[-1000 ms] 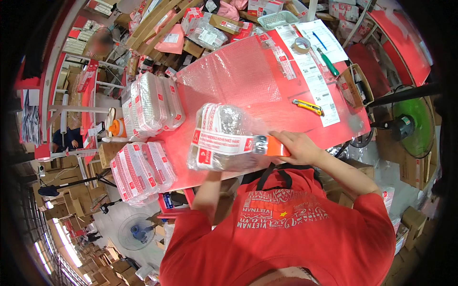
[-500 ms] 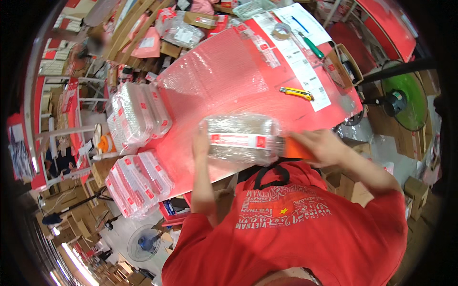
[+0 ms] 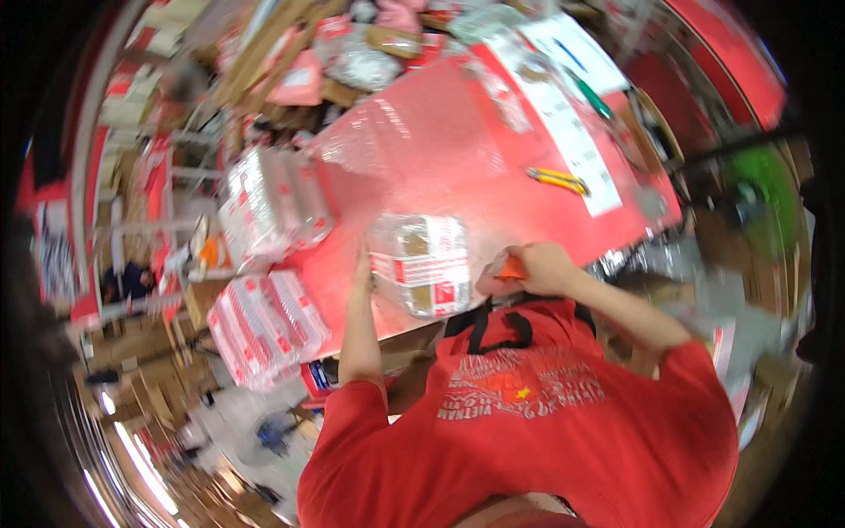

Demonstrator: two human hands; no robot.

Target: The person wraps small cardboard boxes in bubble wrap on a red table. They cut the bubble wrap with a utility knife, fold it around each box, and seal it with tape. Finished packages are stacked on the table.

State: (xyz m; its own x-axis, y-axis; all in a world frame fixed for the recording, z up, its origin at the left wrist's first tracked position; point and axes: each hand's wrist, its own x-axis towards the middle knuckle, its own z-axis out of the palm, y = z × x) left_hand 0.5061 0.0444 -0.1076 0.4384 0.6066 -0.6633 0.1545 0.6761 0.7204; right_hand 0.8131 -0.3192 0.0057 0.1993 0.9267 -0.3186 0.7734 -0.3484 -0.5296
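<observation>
A bubble-wrapped package [image 3: 421, 264] sits near the front edge of the red table [image 3: 431, 114]. Brown shows through the clear wrap, and bands of white tape with red print cross its top. My left hand [image 3: 363, 269] holds the package by its left side, the fingers partly hidden and blurred. To the right of the package, and apart from it, my right hand [image 3: 544, 269] is closed round an orange tape dispenser [image 3: 510, 268], mostly covered by the fingers. A yellow box cutter [image 3: 558, 180] lies beyond my right hand.
Wrapped packages [image 3: 273, 202] stand at the table's left edge, with more taped packages [image 3: 268, 326] nearer me. A green-handled tool [image 3: 593, 97], a tape roll [image 3: 533, 69] and paper sheets [image 3: 570, 132] lie at the far right. Bubble wrap [image 3: 370, 141] covers the table's far left.
The package has turned, and a tape band now runs across its former one. My right hand has drawn the tape dispenser slightly left and off the package's end. The view has shifted a little.
</observation>
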